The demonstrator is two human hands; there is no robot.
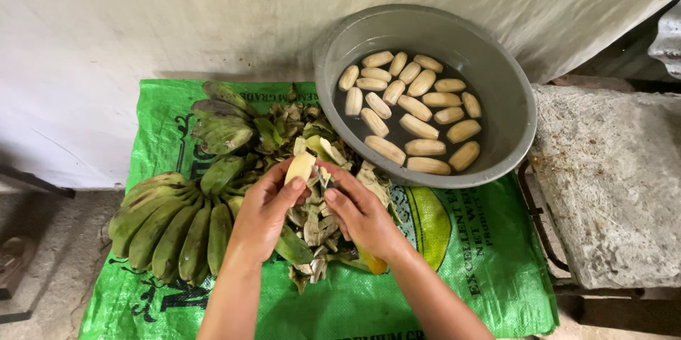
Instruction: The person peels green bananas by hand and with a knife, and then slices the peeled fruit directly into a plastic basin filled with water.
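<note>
Over the peel pile [312,223] on the green sack [454,269], the left hand [264,212] grips a half-peeled banana [300,167] while the right hand [360,214] pinches its peel, with green bananas [170,230] left and a basin [496,85] of peeled ones beyond.

Both forearms are bare, the left hand [264,207] and right hand [362,214] ungloved, without rings.
</note>
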